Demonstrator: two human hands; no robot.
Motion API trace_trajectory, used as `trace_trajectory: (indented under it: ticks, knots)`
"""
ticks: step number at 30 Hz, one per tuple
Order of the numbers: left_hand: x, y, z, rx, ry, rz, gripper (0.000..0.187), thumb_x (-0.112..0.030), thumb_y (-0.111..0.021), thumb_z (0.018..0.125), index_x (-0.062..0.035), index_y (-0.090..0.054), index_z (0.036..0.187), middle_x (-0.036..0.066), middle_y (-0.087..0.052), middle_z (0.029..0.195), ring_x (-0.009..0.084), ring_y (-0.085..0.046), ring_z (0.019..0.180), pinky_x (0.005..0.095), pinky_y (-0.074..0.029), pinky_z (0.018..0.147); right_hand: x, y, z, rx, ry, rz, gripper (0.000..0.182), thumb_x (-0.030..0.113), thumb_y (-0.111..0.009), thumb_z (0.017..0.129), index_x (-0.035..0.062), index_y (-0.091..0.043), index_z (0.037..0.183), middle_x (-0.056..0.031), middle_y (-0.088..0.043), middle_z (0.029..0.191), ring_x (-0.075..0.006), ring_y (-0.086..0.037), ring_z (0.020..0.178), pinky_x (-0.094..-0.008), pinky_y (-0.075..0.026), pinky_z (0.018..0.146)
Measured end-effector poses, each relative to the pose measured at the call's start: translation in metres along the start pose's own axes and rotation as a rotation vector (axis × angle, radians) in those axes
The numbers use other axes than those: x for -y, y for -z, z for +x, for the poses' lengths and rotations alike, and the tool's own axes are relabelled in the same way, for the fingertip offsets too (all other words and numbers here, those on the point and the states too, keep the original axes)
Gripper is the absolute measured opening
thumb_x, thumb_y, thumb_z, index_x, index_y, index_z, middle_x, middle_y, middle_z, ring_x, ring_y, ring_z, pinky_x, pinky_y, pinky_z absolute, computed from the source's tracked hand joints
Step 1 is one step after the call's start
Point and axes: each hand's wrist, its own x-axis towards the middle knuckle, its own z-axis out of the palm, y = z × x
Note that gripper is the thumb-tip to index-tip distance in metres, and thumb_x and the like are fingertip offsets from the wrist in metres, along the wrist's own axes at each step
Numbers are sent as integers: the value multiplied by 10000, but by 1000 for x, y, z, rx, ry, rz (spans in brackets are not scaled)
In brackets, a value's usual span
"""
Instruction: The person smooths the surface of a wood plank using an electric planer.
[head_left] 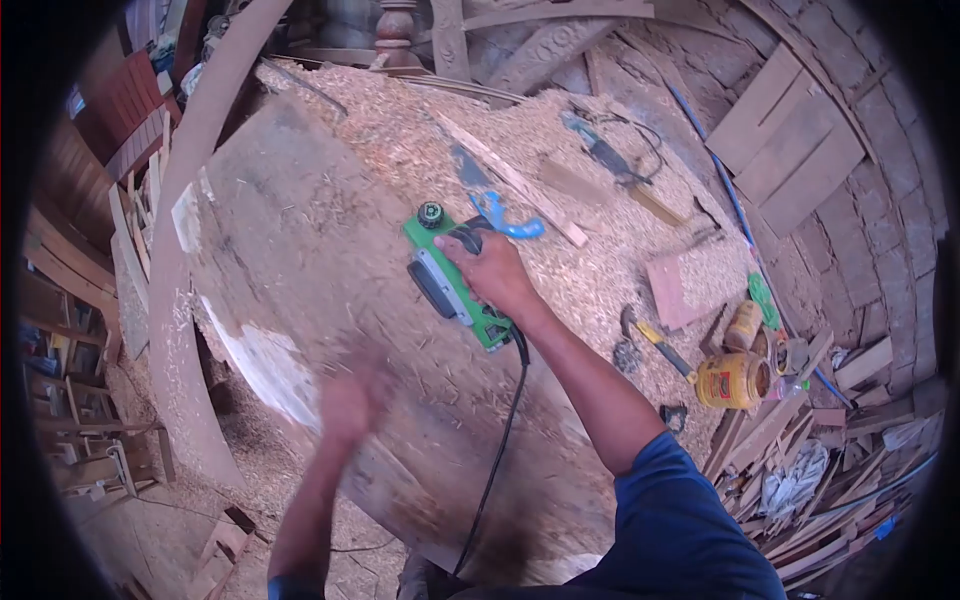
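My right hand (487, 268) is wrapped round the black handle of a green electric planer (450, 285), which rests on its side or base on a large wooden slab (290, 230). From the planer a black cord (497, 440) runs down toward my body. My left hand (360, 395), smeared by motion, is over the slab, below and left of the planer; its fingers are too blurred to read. Wood shavings lie scattered across the slab. Just beyond the planer is a blue-handled saw (510, 220).
A hammer (660, 348), a yellow jar (733, 381) and a second power tool (605, 150) lie among shavings on the right. A curved beam (180, 330) stands along the left. Wood scraps (830, 500) are piled at the lower right.
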Motion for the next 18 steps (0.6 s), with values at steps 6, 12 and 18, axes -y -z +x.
trace_trajectory:
  ticks: [6,12,18]
  knots:
    - [147,15,80,-258,775,275,678,-522,-404,1105,-166,-376,1681,207,-332,1729,508,-225,1596,575,-116,1323,51,-49,92,-61,89,-16,652,660,-716,953,13,-684,879,-111,-696,680,-227,-695,544,-403,-562,603]
    - [143,25,78,-265,796,246,683,-530,-395,1095,-169,-393,1674,202,-328,1729,470,-258,1595,592,-139,1313,59,-55,103,-12,127,60,673,674,-713,948,6,-679,872,-87,-672,648,-212,-697,544,-380,-564,578]
    - [145,23,81,-269,777,259,687,-513,-424,1087,-153,-394,1672,217,-343,1716,489,-273,1581,603,-146,1307,40,-34,50,-11,63,45,623,607,-725,980,-9,-664,906,-76,-647,646,-179,-651,508,-360,-534,505]
